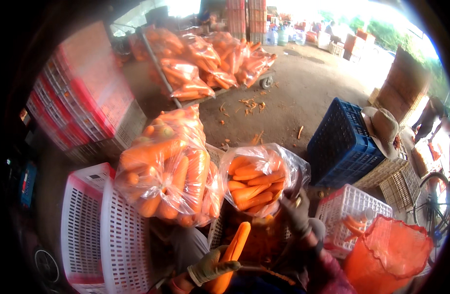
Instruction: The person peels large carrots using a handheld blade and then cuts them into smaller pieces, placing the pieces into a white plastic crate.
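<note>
My left hand (pixel 212 267), in a grey-green work glove, is closed around a large orange carrot (pixel 237 242) that points up and away from me. To its right, my gloved right hand (pixel 296 215) is raised beside an open see-through plastic bag (pixel 225 164) of carrots. Its fingers look bent around a small dark object, blurred and too unclear to name. Carrots (pixel 254 186) lie stacked inside that bag. Left of it stands a fuller see-through bag of carrots (pixel 168 161), bulging high. Between my knees is a dim container whose orange contents are hard to make out.
White-and-pink plastic crates (pixel 107 235) stand at my left, with stacked red crates (pixel 83 88) behind. A cart (pixel 161 73) bears several bagged carrots ahead. On the right are a blue crate (pixel 342 142), a hat (pixel 381 130), a white crate (pixel 350 210) and an orange mesh sack (pixel 389 255).
</note>
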The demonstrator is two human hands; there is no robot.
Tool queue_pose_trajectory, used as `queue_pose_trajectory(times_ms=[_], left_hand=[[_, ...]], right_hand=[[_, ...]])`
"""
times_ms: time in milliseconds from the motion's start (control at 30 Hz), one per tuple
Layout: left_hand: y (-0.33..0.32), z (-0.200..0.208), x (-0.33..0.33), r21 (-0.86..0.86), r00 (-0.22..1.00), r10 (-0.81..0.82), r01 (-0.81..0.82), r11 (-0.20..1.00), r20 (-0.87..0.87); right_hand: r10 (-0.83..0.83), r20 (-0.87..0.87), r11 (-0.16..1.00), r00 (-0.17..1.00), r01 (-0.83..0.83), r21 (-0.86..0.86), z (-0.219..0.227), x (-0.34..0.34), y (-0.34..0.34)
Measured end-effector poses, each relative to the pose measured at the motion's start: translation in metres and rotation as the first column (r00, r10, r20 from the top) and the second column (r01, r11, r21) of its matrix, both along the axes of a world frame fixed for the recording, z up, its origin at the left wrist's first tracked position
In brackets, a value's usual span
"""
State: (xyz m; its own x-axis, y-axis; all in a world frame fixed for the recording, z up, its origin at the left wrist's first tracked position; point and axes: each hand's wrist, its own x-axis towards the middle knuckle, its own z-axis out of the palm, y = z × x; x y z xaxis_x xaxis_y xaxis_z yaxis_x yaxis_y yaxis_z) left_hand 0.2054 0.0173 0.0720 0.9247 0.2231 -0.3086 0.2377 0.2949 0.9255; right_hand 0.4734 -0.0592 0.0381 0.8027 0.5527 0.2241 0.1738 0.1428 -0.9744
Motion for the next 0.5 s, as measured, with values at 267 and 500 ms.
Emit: queue_pose_trajectory(times_ms=[267,500], left_hand=[[0.005,0.011,0.008,0.227,0.993,-0.08,0.098,0.969,-0.087],[-0.003,0.021,-0.015,0.339,0.998,-0.064,0.059,0.939,0.004]], right_hand=[[0.242,0.72,0.963,0.65,-0.071,-0.259,0.015,-0.07,-0.042],[0.45,0.456,0.812,0.768,-0.139,-0.566,-0.033,-0.073,-0.044]])
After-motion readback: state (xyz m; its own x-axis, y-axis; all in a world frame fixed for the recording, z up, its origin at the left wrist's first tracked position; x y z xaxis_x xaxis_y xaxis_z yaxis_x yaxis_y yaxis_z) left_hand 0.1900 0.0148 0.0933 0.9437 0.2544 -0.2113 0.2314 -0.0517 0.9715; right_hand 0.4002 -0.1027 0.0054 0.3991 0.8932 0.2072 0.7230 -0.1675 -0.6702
